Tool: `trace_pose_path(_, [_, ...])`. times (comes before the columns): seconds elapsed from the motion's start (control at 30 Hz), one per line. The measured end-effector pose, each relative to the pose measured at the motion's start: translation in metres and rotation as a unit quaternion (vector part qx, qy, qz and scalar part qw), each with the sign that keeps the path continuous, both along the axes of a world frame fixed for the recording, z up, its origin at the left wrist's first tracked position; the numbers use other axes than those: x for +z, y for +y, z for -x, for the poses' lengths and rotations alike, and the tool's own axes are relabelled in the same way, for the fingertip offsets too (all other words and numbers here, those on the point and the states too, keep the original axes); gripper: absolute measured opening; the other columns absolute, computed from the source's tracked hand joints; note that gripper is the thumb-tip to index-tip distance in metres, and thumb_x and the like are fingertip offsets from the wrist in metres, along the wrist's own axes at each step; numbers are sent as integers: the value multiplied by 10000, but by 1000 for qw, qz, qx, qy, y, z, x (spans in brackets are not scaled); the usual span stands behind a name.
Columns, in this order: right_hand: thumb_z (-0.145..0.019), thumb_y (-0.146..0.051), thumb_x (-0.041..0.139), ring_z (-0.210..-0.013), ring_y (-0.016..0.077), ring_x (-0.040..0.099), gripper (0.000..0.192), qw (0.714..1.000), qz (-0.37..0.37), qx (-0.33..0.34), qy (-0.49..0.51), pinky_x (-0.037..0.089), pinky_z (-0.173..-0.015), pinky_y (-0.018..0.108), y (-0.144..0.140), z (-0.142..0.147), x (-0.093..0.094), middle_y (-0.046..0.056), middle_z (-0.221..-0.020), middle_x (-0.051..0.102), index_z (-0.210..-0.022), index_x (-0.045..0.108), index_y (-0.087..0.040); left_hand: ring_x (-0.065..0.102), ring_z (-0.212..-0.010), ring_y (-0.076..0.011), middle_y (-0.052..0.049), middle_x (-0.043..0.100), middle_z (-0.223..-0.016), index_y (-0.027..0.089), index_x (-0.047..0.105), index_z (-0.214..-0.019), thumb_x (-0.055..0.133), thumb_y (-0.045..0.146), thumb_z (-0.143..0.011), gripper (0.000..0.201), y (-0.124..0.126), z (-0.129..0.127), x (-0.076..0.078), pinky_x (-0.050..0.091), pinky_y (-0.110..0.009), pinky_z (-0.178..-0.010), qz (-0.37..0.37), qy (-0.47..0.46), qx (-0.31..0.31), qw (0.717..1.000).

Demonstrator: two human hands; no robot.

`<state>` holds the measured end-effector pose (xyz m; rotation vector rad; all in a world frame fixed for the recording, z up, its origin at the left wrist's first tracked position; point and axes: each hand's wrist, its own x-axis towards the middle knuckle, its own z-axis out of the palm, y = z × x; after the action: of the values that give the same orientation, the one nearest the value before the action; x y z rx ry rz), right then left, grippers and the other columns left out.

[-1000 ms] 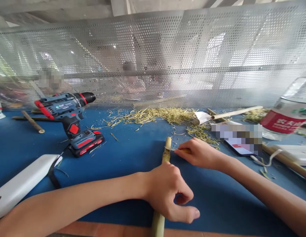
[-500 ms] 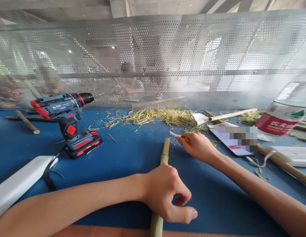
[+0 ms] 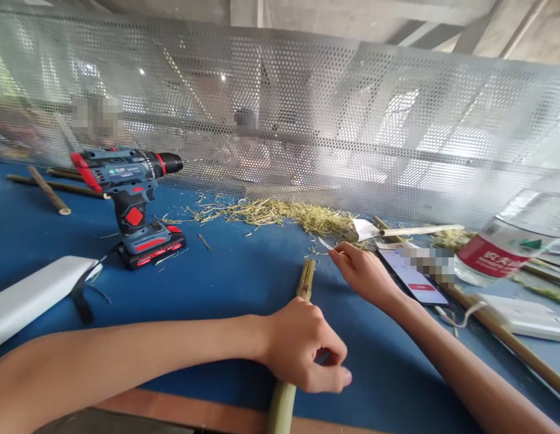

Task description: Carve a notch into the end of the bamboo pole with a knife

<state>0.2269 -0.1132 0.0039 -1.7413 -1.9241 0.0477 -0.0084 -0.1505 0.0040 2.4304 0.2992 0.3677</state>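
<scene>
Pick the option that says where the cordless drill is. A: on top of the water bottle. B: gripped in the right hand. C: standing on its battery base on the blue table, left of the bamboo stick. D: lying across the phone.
C: the cordless drill stands upright on its battery base on the blue table, left of the bamboo stick, with neither hand on it.
</scene>
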Motion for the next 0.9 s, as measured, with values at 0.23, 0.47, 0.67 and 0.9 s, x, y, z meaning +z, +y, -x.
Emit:
trace_pose_path(0.23, [-1086,-429,473,-707,209,700,299,988,70,140,9,434,-667,318,-11,-4,1,59,-980,793,-1290,590,-242,536,-517,-98,89,543,-513,232,661,-675,793,390,-751,220,2,2,-10,391,-261,-582,-2,-24,-19,1000])
trace_pose_path(0.47, [-1115,-412,481,-762,193,664,269,963,143,219,64,472,-690,324,-24,-1,10,38,-906,750,-1217,642,-222,461,-439,-121,76,479,-398,247,578,-481,809,385,-686,338,-5,-8,-2,347,-294,-521,11,26,57,998])
trace_pose_path(0.67, [-1068,-444,599,-632,149,497,268,944,200,245,91,357,-558,288,-30,4,10,-6,-753,639,-1063,750,-223,480,-500,-102,68,518,-481,223,617,-569,688,417,-788,301,-7,2,0,367,-274,-588,7,14,58,998])
trace_pose_path(0.9, [-1045,-442,628,-630,143,472,265,935,230,245,117,358,-560,286,-31,7,14,-11,-724,620,-983,750,-215,490,-551,-131,50,535,-513,230,637,-627,659,420,-831,280,-7,-2,-2,348,-298,-601,-22,38,57,997])
